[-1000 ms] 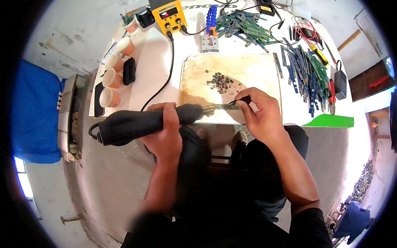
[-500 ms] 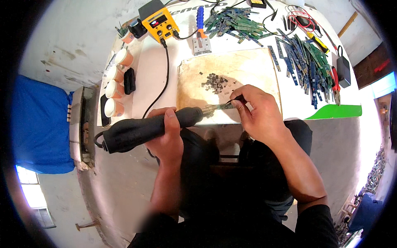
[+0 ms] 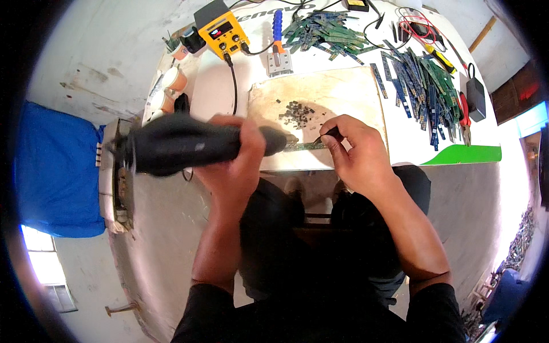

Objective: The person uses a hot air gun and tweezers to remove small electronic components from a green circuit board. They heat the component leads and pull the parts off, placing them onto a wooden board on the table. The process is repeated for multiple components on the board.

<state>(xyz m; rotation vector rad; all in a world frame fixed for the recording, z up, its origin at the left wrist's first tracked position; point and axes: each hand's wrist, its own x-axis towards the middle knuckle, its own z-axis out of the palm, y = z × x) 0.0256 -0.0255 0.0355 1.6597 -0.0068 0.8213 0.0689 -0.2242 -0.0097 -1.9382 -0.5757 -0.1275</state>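
At upper left, 1 paper cup (image 3: 179, 52) holds thin greenish pieces (image 3: 170, 43). The left hand (image 3: 235, 151) wraps a rounded black hot-air tool (image 3: 183, 145) (blurred) left of centre; the right hand (image 3: 360, 150) pinches dark tweezers (image 3: 331, 134) at centre, near a narrow green circuit strip (image 3: 310, 146) on a stained board (image 3: 343, 86).

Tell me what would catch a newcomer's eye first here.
First, the bulky black heat gun in the left hand, pointing toward the right hand. Then the bright yellow box at the table's back left, and two heaps of greenish strips: one back middle, one at right.
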